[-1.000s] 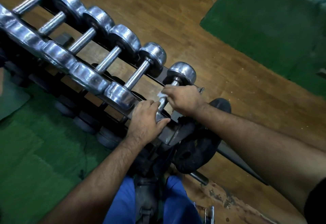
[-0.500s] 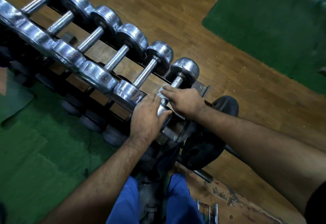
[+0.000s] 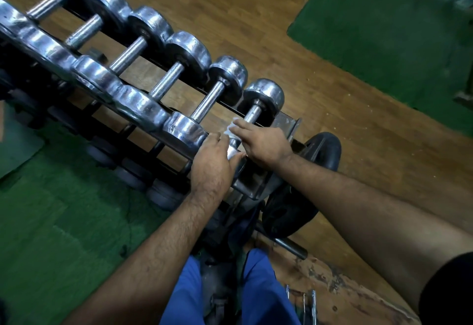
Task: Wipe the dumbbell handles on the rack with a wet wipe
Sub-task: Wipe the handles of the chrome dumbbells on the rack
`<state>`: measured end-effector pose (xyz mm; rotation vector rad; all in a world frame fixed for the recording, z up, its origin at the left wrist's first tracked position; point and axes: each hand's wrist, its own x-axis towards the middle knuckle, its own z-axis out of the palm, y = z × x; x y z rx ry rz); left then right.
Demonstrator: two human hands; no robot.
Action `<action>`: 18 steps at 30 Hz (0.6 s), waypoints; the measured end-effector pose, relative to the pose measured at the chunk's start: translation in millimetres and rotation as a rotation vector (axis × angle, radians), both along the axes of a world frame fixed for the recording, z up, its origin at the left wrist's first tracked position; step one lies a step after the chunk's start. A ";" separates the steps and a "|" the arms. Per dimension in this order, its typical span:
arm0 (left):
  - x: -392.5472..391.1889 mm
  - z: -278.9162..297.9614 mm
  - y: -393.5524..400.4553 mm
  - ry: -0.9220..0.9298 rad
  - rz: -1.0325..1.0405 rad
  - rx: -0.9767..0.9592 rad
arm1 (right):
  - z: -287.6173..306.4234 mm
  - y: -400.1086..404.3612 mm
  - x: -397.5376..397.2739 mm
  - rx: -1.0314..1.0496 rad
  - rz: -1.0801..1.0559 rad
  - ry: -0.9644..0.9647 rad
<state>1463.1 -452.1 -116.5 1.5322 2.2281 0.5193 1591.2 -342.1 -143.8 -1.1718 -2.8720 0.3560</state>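
Over the last second your right hand has slid back along the handle of the end dumbbell toward you, and its fingers, curled round the bar before, now lie nearly straight across it; judge this as the return stroke of the wipe on this handle, with the handles further along the row not yet treated. Working from the left of the view: the dumbbell rack (image 3: 286,124) runs diagonally from the upper left, carrying a row of chrome dumbbells with knurled bars. Your left hand (image 3: 212,163) rests on the near head of the end dumbbell (image 3: 265,95), fingers curled over it and thumb against the bar's near end, steadying the weight. Immediately to its right lies the handle (image 3: 252,114), exposed only at its far end. The wet wipe (image 3: 231,127) shows as a white edge under your right fingertips (image 3: 239,126), pressed to the bar just beyond the left hand. Your right hand (image 3: 263,144) lies over the middle of the handle, fingers extended, holding the wipe down by pressure. The two hands are close together, almost touching. A black weight plate (image 3: 325,150) leans at the rack end, right of your right wrist.
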 end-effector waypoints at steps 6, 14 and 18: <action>-8.8 1.8 4.8 -0.037 0.010 -0.060 | -1.9 -12.5 11.8 0.047 -0.098 0.053; -10.9 4.0 4.2 -0.036 0.002 -0.084 | -2.5 -26.0 -18.3 -0.106 -0.510 0.074; -15.9 -3.8 5.5 0.132 -0.080 -0.076 | -3.3 -31.1 -37.5 -0.330 -0.844 0.269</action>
